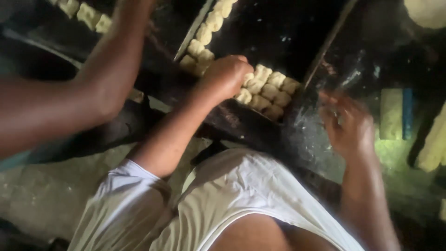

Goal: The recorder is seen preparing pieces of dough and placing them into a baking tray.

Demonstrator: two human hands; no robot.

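Near the middle of the frame, the left hand [226, 74] is curling into a loose fist and pressing down on the dough pieces [265, 89] lined up in rows on a dark tray [278, 32]; whether it is pinching one of them is hidden by the knuckles. At right of centre, the right hand [346, 123] is hovering over a dark floured surface [306, 135], fingers bent and half open, too blurred to tell whether it is holding anything. More pale dough pieces are running in a line toward the top centre. At the upper left, another person's arm [100, 69] is reaching across toward a second row of dough [86, 14]. A white shirt [232, 195] is filling the lower middle, and a pale dough strip [434, 139] is lying at the right edge.
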